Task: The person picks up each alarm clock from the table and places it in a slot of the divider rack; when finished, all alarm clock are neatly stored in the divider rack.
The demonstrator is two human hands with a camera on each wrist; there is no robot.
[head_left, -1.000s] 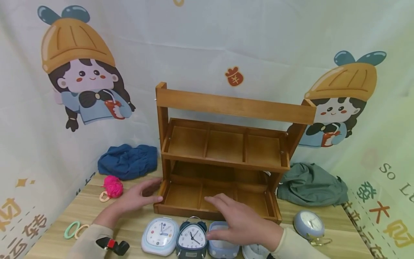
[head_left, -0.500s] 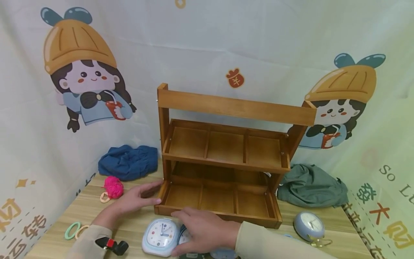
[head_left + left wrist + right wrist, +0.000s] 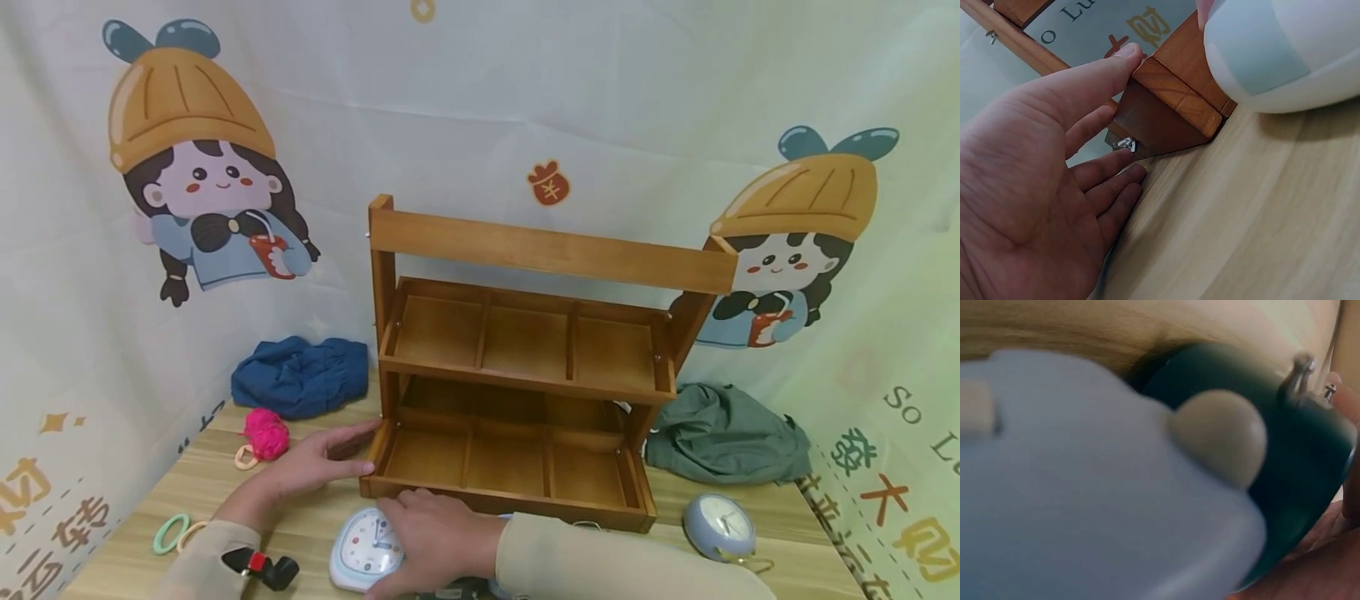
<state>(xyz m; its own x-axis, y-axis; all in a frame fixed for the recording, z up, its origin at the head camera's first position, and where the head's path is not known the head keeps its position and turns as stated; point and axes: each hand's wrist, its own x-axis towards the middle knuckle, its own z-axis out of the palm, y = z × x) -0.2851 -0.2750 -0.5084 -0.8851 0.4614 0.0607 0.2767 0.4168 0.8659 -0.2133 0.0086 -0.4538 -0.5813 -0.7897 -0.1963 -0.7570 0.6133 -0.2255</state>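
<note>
The thumb of the left hand [image 3: 311, 462] is rested against the front left corner of the wooden rack [image 3: 525, 380]; its fingers are loosely extended and nothing is gripped. On the counter [image 3: 306, 525] before that corner, the white clock [image 3: 362, 552] is partly covered by the right hand [image 3: 438, 537], spread wide; whether it is pinched cannot be told. It is judged light, stiff, smooth and breakable at its face, best held by opposite rims. The rack is judged rigid. Counted: one green ring [image 3: 157, 542], two tan rings [image 3: 237, 458], one yarn ball [image 3: 267, 433], one blue cloth [image 3: 300, 379], one rack, one grey-green cloth [image 3: 727, 437]. Two clock faces are seen, the white clock's and the round clock's [image 3: 720, 527]; further clocks behind the right sleeve [image 3: 622, 562] cannot be counted.
</note>
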